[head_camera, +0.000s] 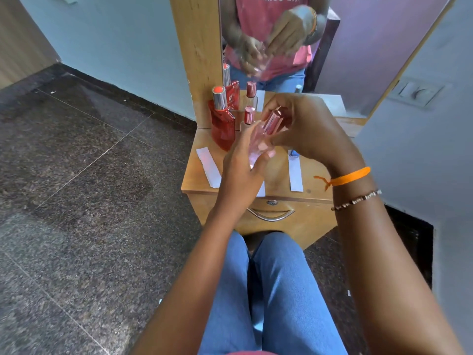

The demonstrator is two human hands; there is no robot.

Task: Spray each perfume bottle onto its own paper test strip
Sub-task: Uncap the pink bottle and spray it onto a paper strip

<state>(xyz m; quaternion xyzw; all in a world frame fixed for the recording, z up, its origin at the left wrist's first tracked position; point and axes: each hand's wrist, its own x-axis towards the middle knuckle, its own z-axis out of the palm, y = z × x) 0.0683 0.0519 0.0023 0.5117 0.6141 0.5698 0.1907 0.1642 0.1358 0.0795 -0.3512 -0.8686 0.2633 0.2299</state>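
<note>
While left hand [243, 165] holds pink bottle [261, 142], right hand [304, 126] seemingly pinches its cap [275, 121].

A red perfume bottle [223, 126] with a silver cap topped orange-red stands on the light brown wooden dresser top [277, 175]. Just right of the red bottle is a small clear bottle [247, 120] with a rose-pink cap. Nearer than the red bottle, a pale pink bottle [259, 144] has a glossy rose-gold cap. White paper strips [208, 167] lie in front of the red bottle. An orange thread band [350, 178] circles one wrist above blue jeans [276, 290]. The floor [84, 175] is speckled dark grey.
</note>
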